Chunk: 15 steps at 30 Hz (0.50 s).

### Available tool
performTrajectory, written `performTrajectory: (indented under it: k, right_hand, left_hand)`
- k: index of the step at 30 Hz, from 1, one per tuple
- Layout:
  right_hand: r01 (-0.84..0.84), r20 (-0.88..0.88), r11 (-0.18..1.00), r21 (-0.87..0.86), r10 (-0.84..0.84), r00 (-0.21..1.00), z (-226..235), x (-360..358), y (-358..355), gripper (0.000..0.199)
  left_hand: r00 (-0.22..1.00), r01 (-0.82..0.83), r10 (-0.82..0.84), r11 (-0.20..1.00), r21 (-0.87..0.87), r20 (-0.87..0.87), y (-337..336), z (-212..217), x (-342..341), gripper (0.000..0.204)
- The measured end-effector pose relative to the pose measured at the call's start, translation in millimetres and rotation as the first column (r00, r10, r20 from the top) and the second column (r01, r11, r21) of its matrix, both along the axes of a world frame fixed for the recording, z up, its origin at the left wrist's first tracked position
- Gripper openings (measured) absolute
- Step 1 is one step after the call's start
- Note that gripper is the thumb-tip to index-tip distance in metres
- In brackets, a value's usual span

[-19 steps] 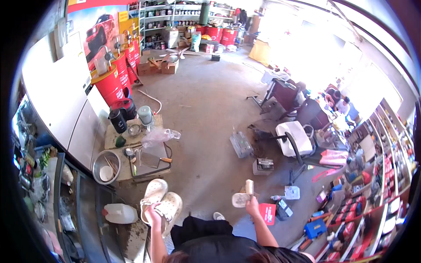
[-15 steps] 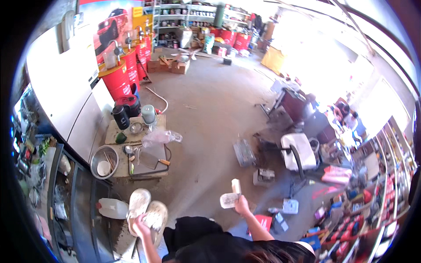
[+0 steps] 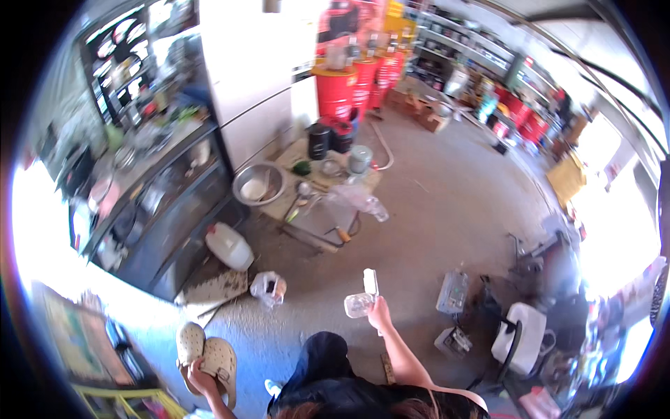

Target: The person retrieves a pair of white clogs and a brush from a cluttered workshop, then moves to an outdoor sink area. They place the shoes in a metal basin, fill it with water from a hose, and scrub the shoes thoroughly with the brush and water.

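Head view: left hand (image 3: 199, 380), low at the left, has its fingers curled shut around a pair of pale perforated clogs (image 3: 206, 353), soles pressed together. Right hand (image 3: 380, 314), raised at centre, grips a clear plastic container (image 3: 359, 304) and a small white box (image 3: 371, 282) (finger spread too small to resolve). A white jug (image 3: 229, 246) stands well apart on the concrete floor (image 3: 433, 209).
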State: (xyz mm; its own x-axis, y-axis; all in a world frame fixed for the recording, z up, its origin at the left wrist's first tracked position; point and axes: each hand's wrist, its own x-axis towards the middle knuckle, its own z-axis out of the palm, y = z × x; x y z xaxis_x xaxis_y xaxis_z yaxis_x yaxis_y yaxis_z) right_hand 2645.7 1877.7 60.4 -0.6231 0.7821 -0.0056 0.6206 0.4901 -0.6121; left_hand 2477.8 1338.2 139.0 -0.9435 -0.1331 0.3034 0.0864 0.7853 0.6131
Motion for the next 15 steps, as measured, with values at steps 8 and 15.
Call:
performTrajectory:
  k: [8, 15]
  right_hand:
    - [-0.479, 0.049, 0.869, -0.126, 0.488, 0.871, 3, -109, -205, 0.022]
    - [-0.640, 0.011, 0.739, -0.209, 0.656, 0.755, 0, -189, -385, 0.030]
  left_hand:
    - [0.937, -0.349, 0.349, 0.937, -0.004, 0.003, -174, -19, 84, 0.023]
    - [0.840, -0.540, 0.542, 0.839, 0.062, -0.014, -319, -30, 121, 0.026]
